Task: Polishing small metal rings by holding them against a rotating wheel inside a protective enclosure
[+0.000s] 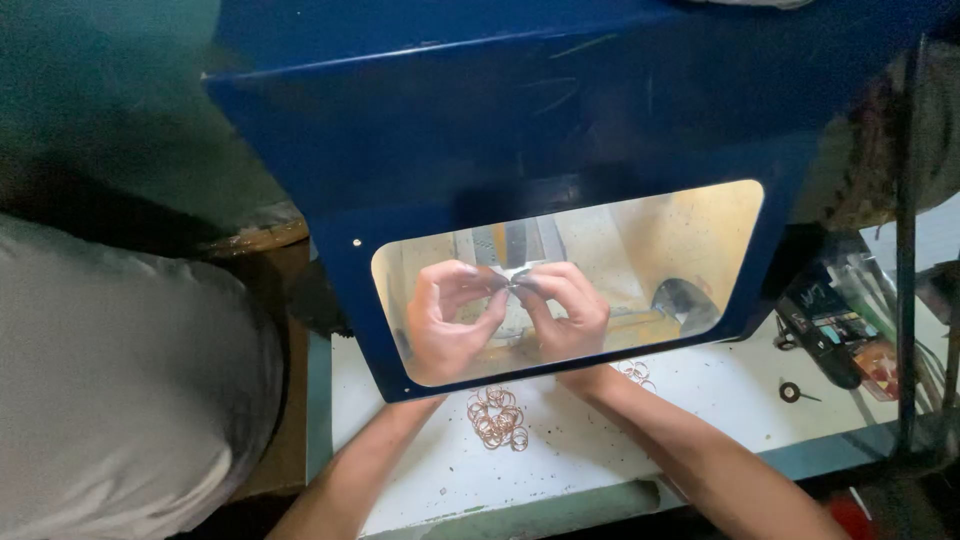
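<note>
Both my hands reach under a blue machine hood (520, 110) and show through its clear window (690, 240). My left hand (450, 320) and my right hand (565, 310) meet at the fingertips, pinching a small thin metal piece (512, 284) between them. What the piece is I cannot tell exactly; it looks like a ring. A pile of copper-coloured wire rings (497, 417) lies on the white worktop (700, 400) between my forearms, just outside the hood. A few more rings (637, 373) lie by my right wrist.
A person in a grey shirt (120, 380) sits close on my left. Tools and small parts (835, 335) lie at the right of the worktop, beside a small black ring (790, 392). A dark upright metal bar (905, 250) stands at the far right.
</note>
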